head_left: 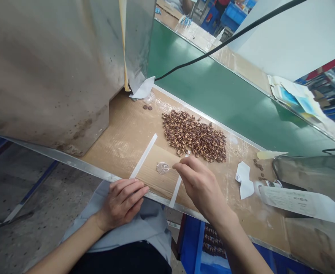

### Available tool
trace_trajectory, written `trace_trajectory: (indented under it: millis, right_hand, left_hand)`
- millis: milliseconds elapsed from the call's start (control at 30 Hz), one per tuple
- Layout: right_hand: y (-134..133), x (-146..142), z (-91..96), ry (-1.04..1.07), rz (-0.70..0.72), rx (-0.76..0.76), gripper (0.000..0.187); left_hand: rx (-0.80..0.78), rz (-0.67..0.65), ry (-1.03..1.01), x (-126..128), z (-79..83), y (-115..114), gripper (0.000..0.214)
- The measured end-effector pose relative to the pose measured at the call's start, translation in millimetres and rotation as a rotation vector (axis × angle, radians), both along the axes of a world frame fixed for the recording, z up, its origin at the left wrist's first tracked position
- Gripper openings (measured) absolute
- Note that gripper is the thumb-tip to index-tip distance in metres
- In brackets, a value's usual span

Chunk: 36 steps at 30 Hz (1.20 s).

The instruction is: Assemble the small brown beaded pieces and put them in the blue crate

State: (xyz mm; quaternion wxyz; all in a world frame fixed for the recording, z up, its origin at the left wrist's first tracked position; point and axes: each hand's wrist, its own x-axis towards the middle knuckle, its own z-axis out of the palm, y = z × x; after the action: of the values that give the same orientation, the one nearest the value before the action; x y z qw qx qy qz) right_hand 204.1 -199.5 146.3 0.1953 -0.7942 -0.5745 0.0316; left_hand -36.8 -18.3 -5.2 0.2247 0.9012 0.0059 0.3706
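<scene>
**Right hand**: grasping. Thumb and fingers pinch a thin stem, whose far end meets a clear disc (the disc's contents are too small to identify) just left of the fingertips.

**Left hand**: released. Fingers lie loosely curled and empty over the metal edge of the cardboard.

**Surroundings:** a pile of brown pieces lies just beyond the right hand. One white strip runs beneath the right fingers; another lies ahead of the left hand.
</scene>
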Motion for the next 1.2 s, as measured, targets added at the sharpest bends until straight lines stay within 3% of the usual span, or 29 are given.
trace_trajectory:
  millis: [667,867,1067,1200]
  right_hand:
    - [4,-5,1.6,-0.038,-0.027,0.007,0.038]
    - [-1,-4,5.4,-0.016,-0.047,0.042,0.035]
    - [-10,-5,2.2,-0.003,-0.079,0.037,0.032]
    - [-13,-8,0.1,0.006,-0.084,0.051,0.030]
  left_hand:
    - [0.020,-0.004,0.019,-1,0.0,0,0.050]
    - [0.014,0.011,0.015,-2,-1.4,0,0.058]
    - [0.028,-0.001,0.011,-2,-2.8,1,0.049]
    - [0.027,-0.004,0.016,-2,-2.3,1,0.054]
